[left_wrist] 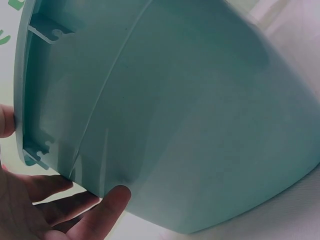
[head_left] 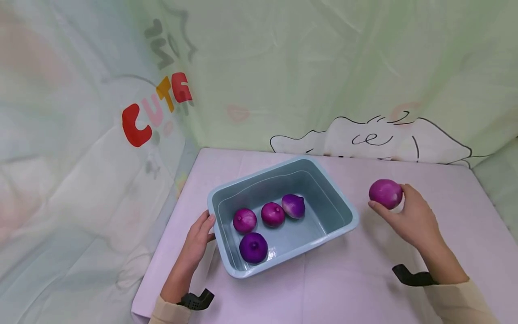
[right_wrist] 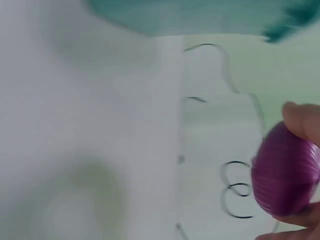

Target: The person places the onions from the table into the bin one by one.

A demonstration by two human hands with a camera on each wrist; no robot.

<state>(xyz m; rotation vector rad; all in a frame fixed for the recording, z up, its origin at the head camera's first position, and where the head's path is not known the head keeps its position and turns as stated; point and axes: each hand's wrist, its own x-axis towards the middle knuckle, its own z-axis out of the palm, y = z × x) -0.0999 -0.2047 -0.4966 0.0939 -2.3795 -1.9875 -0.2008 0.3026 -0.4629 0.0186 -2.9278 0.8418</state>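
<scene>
My right hand [head_left: 418, 218] pinches a purple onion [head_left: 385, 194] between thumb and fingers, above the table to the right of the basin. The right wrist view shows the same onion [right_wrist: 284, 172] held at its ends by the fingertips. A light blue plastic basin [head_left: 283, 261] stands at an angle in the middle, with several purple onions lying inside, among them a dark one [head_left: 253, 248] near the front left corner. At the basin's left end my left hand [head_left: 196, 240] holds the rim. The left wrist view shows its thumb [left_wrist: 112, 205] against the basin's outer wall [left_wrist: 165, 125].
A pale lilac cloth [head_left: 259, 297] covers the table. Behind it hangs a light green printed curtain [head_left: 307, 67], and another curtain [head_left: 81, 193] with coloured letters closes off the left side. Each wrist bears a black device [head_left: 413, 276].
</scene>
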